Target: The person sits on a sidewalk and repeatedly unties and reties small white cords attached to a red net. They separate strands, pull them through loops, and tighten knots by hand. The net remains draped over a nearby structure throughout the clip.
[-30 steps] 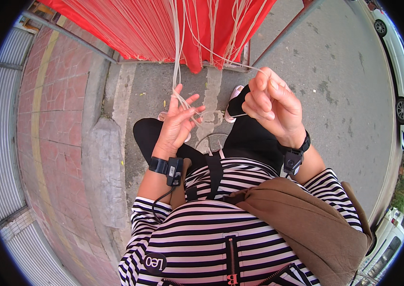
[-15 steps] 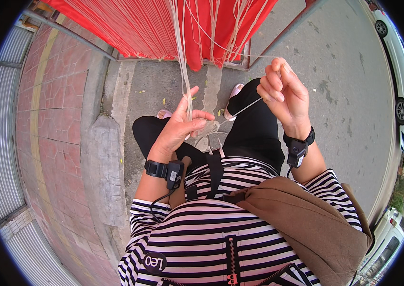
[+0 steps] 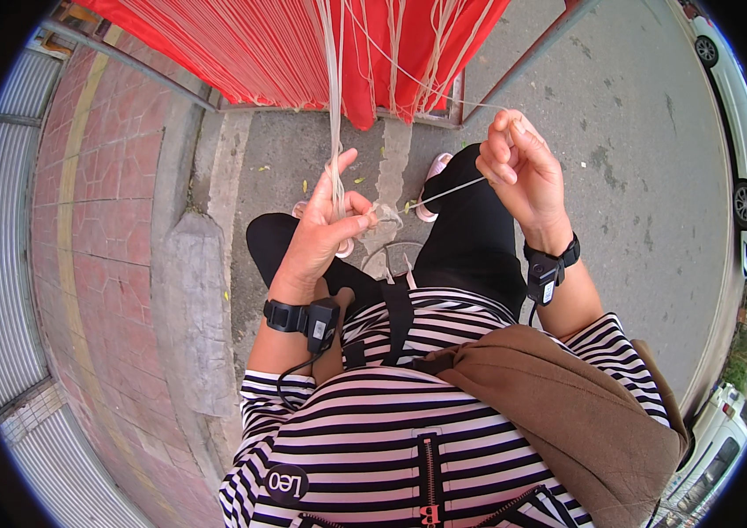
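Note:
A bundle of whitish strings (image 3: 334, 97) runs down from the far side into my left hand (image 3: 310, 242), passing between its fingers. The thumb and fingers there are closed around the strings, with a small loose loop (image 3: 388, 214) at their tips. Higher up on the right, my right hand (image 3: 527, 172) pinches a single pale strand (image 3: 452, 188). That strand stretches taut from the left fingertips to the right hand, and a thinner length continues from the right fingertips toward the red cloth (image 3: 360, 75). Its exact path inside the right fingers is hidden.
The red cloth, with many fine strings across it, hangs on a metal frame (image 3: 514, 72) ahead. A stone kerb (image 3: 195, 308) and red paving (image 3: 114, 264) lie left. Parked white cars (image 3: 734, 114) stand on the far right, beyond grey pavement (image 3: 637, 220).
My left hand has shifted slightly left and away from me, carrying the string bundle. My right hand has moved a little left, still pinching the strand.

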Tool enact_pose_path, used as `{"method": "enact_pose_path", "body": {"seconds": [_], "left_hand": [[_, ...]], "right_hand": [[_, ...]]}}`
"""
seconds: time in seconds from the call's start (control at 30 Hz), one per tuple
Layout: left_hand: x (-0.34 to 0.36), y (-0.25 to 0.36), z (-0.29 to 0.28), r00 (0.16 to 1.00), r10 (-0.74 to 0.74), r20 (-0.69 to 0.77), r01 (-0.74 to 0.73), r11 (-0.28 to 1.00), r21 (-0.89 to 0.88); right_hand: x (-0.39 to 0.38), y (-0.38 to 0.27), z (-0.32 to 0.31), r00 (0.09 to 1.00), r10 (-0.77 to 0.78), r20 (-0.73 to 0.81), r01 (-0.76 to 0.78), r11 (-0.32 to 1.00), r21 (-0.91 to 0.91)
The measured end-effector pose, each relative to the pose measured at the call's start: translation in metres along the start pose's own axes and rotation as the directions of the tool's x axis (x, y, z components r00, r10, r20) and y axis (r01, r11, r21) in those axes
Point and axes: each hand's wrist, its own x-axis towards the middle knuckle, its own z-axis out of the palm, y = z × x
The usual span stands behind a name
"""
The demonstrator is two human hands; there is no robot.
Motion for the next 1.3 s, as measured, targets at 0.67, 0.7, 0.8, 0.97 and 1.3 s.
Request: {"method": "enact_pose_path", "body": {"seconds": [0.67,0.7,0.8,0.97,1.3], "left_hand": [[-0.007,0.021,0.022,0.995,0.092,-0.038,-0.091,0.995,0.044],[-0.006,0.021,0.021,0.993,0.103,-0.049,-0.101,0.994,0.046],[-0.005,0.017,0.019,0.988,0.129,-0.087,-0.128,0.992,0.021],[-0.003,0.011,0.007,0.978,0.141,-0.154,-0.164,0.975,-0.151],[-0.007,0.013,-0.013,0.955,0.19,-0.23,-0.27,0.877,-0.398]], "right_hand": [[-0.02,0.06,0.028,0.877,0.475,0.069,-0.383,0.78,-0.495],[-0.02,0.062,0.028,0.874,0.481,0.061,-0.39,0.772,-0.501],[-0.022,0.061,0.025,0.876,0.479,0.055,-0.395,0.779,-0.488],[-0.023,0.063,0.024,0.913,0.409,0.012,-0.365,0.829,-0.424],[-0.019,0.059,0.019,0.927,0.346,-0.145,-0.373,0.804,-0.463]]}}
